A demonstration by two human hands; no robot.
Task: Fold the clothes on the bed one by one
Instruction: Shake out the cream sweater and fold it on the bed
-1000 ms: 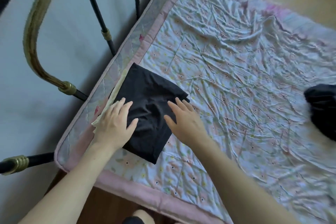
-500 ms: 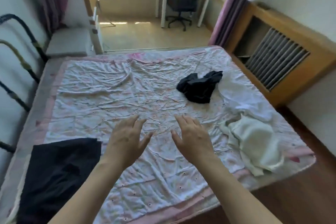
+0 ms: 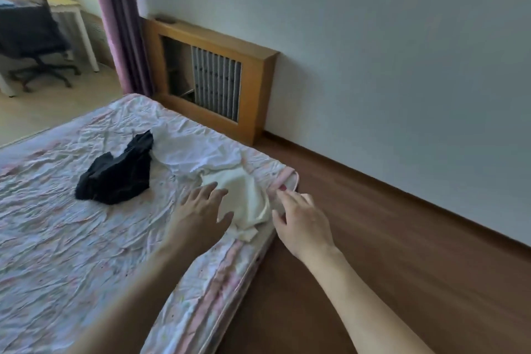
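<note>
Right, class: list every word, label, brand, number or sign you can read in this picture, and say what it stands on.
None: no readable text shows anywhere.
The black garment, cream garment and white garment show no label.
The bed sheet carries only a small blurred pattern, not letters.

both hands [image 3: 201, 210] [image 3: 301, 221] outstretched, fingers loose

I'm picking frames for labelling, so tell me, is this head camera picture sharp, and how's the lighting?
Head view: soft with motion blur; both the left hand and right hand are smeared. The cream garment and black garment stay readable. Wide-angle lens bends the wall and floor lines. Daylight enters from the upper left, with the desk area washed out; the left forearm is in shadow.
</note>
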